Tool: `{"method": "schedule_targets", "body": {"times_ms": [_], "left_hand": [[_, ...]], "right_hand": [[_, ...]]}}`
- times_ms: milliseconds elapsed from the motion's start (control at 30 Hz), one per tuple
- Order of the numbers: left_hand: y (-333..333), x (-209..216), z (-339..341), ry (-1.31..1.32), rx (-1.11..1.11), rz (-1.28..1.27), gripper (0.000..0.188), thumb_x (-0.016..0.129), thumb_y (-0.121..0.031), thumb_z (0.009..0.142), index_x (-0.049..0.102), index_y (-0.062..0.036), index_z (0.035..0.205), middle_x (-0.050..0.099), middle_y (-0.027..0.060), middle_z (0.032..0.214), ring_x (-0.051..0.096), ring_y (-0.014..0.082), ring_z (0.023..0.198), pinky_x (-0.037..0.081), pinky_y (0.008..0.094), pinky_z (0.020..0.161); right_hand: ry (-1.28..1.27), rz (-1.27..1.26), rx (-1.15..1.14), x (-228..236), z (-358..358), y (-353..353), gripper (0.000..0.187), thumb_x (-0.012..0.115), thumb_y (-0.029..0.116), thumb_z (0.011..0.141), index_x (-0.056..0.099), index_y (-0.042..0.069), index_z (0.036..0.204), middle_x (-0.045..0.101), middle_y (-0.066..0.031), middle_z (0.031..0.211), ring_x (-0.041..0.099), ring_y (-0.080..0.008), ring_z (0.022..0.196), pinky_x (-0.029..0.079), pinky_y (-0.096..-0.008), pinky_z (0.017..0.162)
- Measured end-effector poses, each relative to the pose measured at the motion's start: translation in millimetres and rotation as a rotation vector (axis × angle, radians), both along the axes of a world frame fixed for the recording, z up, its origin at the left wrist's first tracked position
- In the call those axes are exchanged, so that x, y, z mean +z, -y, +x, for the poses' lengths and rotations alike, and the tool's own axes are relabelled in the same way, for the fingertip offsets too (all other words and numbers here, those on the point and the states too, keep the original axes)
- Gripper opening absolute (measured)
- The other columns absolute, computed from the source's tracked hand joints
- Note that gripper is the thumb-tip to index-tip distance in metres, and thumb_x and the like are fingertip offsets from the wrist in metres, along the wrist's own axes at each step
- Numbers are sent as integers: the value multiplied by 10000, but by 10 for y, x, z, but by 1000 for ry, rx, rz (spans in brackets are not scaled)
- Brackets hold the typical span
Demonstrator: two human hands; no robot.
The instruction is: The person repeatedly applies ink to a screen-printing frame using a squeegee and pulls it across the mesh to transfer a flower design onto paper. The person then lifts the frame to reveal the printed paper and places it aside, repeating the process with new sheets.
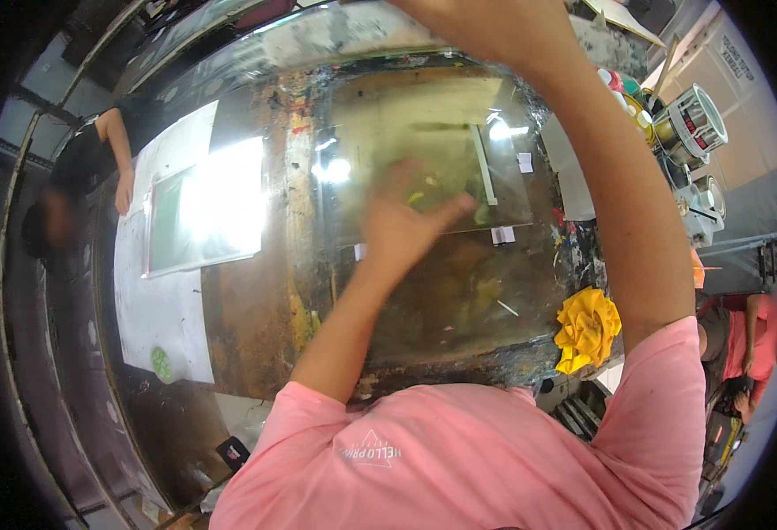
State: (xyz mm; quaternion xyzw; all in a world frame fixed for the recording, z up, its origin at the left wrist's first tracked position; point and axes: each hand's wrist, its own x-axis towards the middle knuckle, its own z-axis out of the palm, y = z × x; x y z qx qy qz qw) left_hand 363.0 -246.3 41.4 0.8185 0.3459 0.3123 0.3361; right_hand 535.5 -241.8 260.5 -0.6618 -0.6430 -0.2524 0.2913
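My left hand (403,228) is over a yellowish transparent sheet (371,106) on the stained worktable (260,340). Its thumb and fingers are apart and slightly blurred, with nothing seen in them; whether it touches the sheet I cannot tell. A narrow white strip (484,166) lies on the sheet to the right of that hand. Small white tabs (503,235) sit along the sheet's edges. My right hand (470,25) reaches to the far side at the top of the view. Its fingers are cut off by the picture's edge, so what they hold is hidden.
White paper (163,344) bears a glossy clear pane (163,234) at the left, beside another person's hand (124,193). A crumpled yellow cloth (588,330) lies at the near right corner. Paint cans (690,124) stand farther right, and another person (759,327) is beyond.
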Motion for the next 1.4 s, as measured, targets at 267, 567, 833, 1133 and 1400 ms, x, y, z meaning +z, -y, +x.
{"method": "schedule_targets", "body": {"times_ms": [267, 567, 833, 1133, 1400], "left_hand": [[-230, 205, -1081, 155, 32, -417, 1166, 1020, -475, 673, 480, 73, 1549, 718, 174, 1139, 719, 350, 1074, 587, 447, 905], [-17, -797, -1279, -341, 201, 242, 1246, 896, -809, 508, 643, -70, 1480, 561, 35, 1024, 516, 244, 1049, 258, 458, 1007], [-31, -734, -1285, -332, 176, 206, 1172, 923, -753, 509, 676, -82, 1438, 563, 61, 1061, 520, 269, 1094, 292, 455, 1009], [85, -761, -1233, -107, 220, 119, 1257, 916, -736, 578, 557, -11, 1540, 674, 42, 1030, 537, 245, 979, 327, 415, 993], [102, -832, -1250, -94, 183, 168, 1257, 886, -732, 656, 496, 45, 1564, 668, 60, 980, 554, 226, 899, 339, 423, 963]], "right_hand": [[-74, -651, 131, -1014, -273, 881, 375, 659, 482, 996, 778, 162, 1151, 731, -166, 969, 692, -358, 989, 512, -490, 795], [-169, -663, 67, -2264, -560, 1348, 402, 817, 367, 882, 739, 101, 1173, 720, -73, 1060, 676, -319, 960, 569, -449, 794], [-74, -469, 26, -2624, 182, 160, 397, 779, 404, 897, 746, 130, 1183, 708, -58, 1061, 671, -313, 926, 575, -452, 762], [-182, -633, 95, -2105, 1155, -1230, 632, 622, 705, 961, 778, 101, 1064, 772, -159, 944, 734, -391, 964, 552, -526, 817], [-8, -420, 44, -2644, 751, -606, 394, 644, 535, 998, 735, 164, 1093, 700, -96, 1002, 706, -333, 982, 574, -515, 782]]}}
